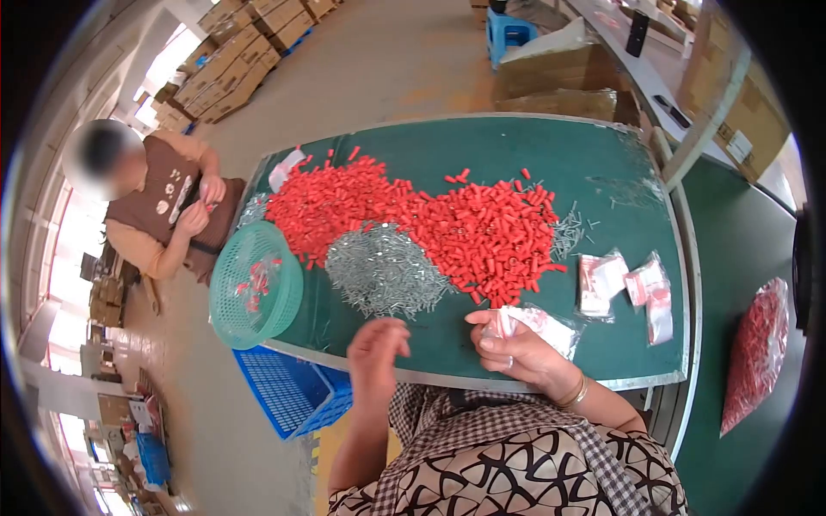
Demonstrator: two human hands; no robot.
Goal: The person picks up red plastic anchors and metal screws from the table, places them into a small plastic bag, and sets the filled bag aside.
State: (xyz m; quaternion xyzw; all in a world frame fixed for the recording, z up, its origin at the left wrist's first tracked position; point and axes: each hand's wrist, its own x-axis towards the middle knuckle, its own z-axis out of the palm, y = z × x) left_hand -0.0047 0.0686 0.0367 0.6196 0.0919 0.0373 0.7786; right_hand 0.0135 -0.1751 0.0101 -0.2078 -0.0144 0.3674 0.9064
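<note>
My right hand (516,348) grips a small clear plastic bag (551,328) with red and white contents, held over the near edge of the green table (533,155). My left hand (377,348) hovers beside it with fingers bunched together; whether it pinches something is too small to tell. Just beyond my hands lie a big heap of red plastic plugs (413,215) and a grey pile of metal screws (383,273). Three filled small bags (624,284) lie to the right on the table.
A green mesh basket (255,284) with a few red plugs sits at the table's left corner, a blue crate (292,391) below it. Another person (163,202) sits at the left, handling small parts. A bag of red plugs (757,353) lies on the right table. Cardboard boxes (232,60) stand behind.
</note>
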